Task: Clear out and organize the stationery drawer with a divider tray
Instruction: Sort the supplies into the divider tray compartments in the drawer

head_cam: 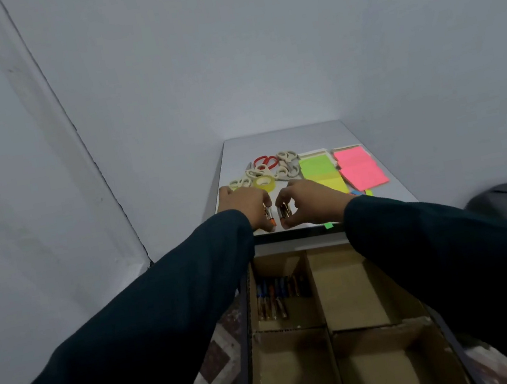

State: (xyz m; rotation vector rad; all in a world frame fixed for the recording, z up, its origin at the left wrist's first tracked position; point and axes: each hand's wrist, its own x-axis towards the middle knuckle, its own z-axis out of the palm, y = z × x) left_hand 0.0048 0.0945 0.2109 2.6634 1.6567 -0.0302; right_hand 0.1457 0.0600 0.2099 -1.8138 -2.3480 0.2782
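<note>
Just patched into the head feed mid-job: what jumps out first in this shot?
The neon sticky notes stand out first: a pink pad at the cabinet top's right side, a green and yellow pad beside it. In front, the left hand and right hand each hold batteries near the top's front edge. Below, the open drawer's cardboard divider tray has batteries in its far left compartment.

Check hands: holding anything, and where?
Both hold batteries. Left hand pinches an orange battery near its upper end; right hand grips a few batteries around their sides.
</note>
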